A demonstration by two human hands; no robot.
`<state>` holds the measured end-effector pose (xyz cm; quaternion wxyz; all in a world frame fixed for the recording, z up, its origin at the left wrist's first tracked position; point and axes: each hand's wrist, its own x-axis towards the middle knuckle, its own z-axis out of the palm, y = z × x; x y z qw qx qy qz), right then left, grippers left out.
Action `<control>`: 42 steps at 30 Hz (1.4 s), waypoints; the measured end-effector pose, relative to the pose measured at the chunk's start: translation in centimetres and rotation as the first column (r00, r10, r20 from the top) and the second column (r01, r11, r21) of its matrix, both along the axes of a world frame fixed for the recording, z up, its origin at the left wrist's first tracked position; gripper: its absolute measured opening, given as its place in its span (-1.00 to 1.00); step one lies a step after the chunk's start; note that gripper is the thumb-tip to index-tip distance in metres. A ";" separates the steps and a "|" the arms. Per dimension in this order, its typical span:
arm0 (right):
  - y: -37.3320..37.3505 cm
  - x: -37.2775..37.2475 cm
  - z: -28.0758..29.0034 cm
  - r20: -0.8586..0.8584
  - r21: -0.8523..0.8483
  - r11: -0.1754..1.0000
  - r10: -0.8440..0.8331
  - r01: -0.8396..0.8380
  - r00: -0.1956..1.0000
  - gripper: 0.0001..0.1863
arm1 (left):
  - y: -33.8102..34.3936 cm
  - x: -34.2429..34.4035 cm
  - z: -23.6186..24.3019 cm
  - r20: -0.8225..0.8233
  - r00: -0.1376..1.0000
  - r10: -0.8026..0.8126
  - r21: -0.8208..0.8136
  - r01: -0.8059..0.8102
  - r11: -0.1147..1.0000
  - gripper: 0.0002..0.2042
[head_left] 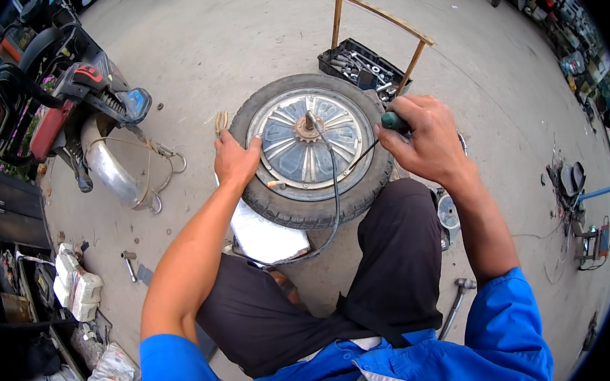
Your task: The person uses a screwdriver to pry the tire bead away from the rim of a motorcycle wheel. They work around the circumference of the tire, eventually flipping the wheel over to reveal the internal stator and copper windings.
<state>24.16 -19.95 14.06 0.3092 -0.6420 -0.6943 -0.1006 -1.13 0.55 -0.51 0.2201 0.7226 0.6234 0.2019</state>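
Note:
A hub-motor wheel point(294, 148) with a black tyre lies flat in front of my knees, a cable running from its axle, on a pale board point(265, 234). My left hand point(238, 156) grips the left edge of the tyre, thumb toward the rim, beside yellowish plier-like handles point(222, 119). My right hand point(427, 136) is closed on a green-handled screwdriver point(393, 121) at the wheel's right, its thin shaft angled down-left over the rim; exact tip contact is hard to tell.
A black toolbox point(352, 69) with wrenches and a wooden frame stands beyond the wheel. A scooter point(58, 103) and curved metal pipe point(119, 178) are at left, shelving point(17, 303) at lower left. A long tool point(459, 293) lies by my right knee; clutter lines the right.

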 end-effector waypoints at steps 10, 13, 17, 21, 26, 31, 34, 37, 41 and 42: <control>0.6 0.2 -1.1 0.003 -0.037 0.999 0.015 -0.015 1.000 -0.74 | 0.0 0.1 -0.1 0.002 1.000 -0.007 0.000 0.007 1.000 -0.21; 0.6 0.3 -1.3 0.003 -0.051 0.999 0.011 -0.011 1.000 -0.74 | 0.0 0.1 -0.1 0.008 1.000 -0.008 0.012 0.008 1.000 -0.21; 0.4 0.6 -1.1 0.016 -0.068 0.995 0.075 -0.073 0.997 -0.74 | -0.2 0.2 0.1 0.010 1.000 -0.011 0.001 0.011 1.000 -0.21; 1.0 0.6 -0.2 0.114 0.026 0.960 0.275 -0.279 0.955 -0.70 | 0.0 0.1 -0.2 0.008 1.000 -0.006 0.014 0.006 1.000 -0.19; 1.1 -0.1 0.5 0.040 -0.224 0.947 0.245 -0.230 0.969 -0.64 | 0.1 0.0 -0.4 0.008 1.000 -0.012 0.002 0.012 1.000 -0.17; 1.3 -1.7 2.6 0.112 -0.387 0.907 0.224 -0.165 0.968 -0.58 | 0.1 0.0 -0.5 0.005 1.000 -0.004 0.017 0.004 1.000 -0.17; 1.4 -2.7 1.6 0.161 -0.339 0.940 0.091 -0.032 0.983 -0.55 | 0.1 0.0 -0.2 0.009 1.000 -0.009 0.000 0.009 1.000 -0.17; 1.0 -3.8 1.1 0.162 -0.331 0.935 -0.078 0.129 0.984 -0.53 | 0.1 0.0 -0.3 0.011 1.000 -0.009 0.006 0.009 1.000 -0.18; 1.2 -3.3 1.8 0.038 -0.364 0.931 -0.007 0.020 0.999 -0.52 | 0.0 0.0 -0.6 0.020 1.000 -0.017 0.030 0.016 0.999 -0.22; 1.5 -2.6 2.3 -0.009 -0.386 0.921 0.054 -0.053 0.998 -0.53 | -0.1 0.0 -0.5 0.016 1.000 -0.014 0.028 0.013 1.000 -0.23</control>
